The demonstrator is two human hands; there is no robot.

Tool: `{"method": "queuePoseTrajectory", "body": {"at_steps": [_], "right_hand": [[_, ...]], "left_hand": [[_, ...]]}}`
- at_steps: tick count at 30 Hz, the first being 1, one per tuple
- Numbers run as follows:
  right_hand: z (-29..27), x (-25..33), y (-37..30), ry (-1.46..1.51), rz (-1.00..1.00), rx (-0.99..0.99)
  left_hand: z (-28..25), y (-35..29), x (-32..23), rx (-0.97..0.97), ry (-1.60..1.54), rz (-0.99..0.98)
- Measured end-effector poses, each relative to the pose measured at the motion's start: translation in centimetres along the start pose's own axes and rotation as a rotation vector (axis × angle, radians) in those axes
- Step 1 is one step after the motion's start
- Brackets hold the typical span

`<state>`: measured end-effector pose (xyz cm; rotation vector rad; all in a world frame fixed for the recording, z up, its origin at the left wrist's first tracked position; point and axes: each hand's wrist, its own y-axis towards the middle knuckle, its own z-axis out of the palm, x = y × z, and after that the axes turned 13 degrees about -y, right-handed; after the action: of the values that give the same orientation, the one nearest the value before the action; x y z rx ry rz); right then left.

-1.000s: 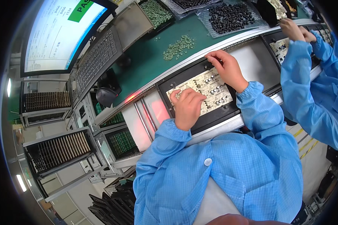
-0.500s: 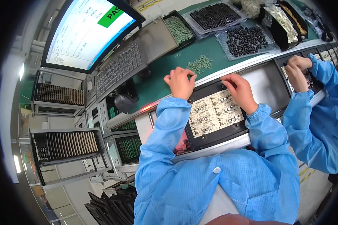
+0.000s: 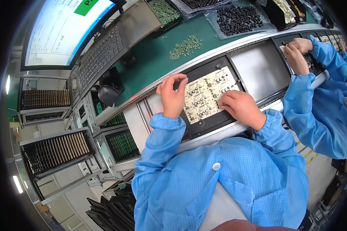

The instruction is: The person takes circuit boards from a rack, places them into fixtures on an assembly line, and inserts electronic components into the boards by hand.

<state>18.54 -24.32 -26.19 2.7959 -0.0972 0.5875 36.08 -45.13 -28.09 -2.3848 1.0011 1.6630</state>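
Note:
A cream circuit board with rows of small round dark parts lies in a black carrier frame before me. My left hand is raised over the frame's left edge, with thumb and forefinger brought together in a pinch. Whatever sits between those fingertips is too small to name. Over the board's right part, my right hand is lowered with its fingers drawn together and tips at the board. Those tips hide anything they may hold. Beyond the rail, a loose pile of small green parts rests on the green mat.
A keyboard, a monitor and a mouse stand at left. Bagged black parts and a box of green parts are at the back. At right, a co-worker's hands work over another carrier.
My left hand has come back from beside the green pile to the board's left edge, its fingers now pinched. My right hand has moved down from the frame's far edge onto the board. The view has shifted.

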Motion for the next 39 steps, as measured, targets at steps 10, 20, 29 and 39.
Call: {"method": "queuePoseTrajectory", "body": {"at_steps": [10, 20, 29, 39], "right_hand": [[0.4, 0.4, -1.1, -0.247, -0.086, 0.027], [-1.7, -2.0, 4.3, -0.104, 0.002, 0.185], [6.4, -7.2, 18.2, -0.216, 0.086, -0.127], [3.0, -4.8, 13.1, 0.077, 0.275, -0.11]], "left_hand": [[-1.7, -3.5, 1.4, -0.039, -0.074, -0.01], [-1.7, -3.6, 1.4, -0.076, -0.122, -0.062], [-3.5, -3.5, 0.9, -0.047, 0.06, -0.002], [-3.6, -2.8, 0.8, 0.26, 0.199, 0.182]]}}
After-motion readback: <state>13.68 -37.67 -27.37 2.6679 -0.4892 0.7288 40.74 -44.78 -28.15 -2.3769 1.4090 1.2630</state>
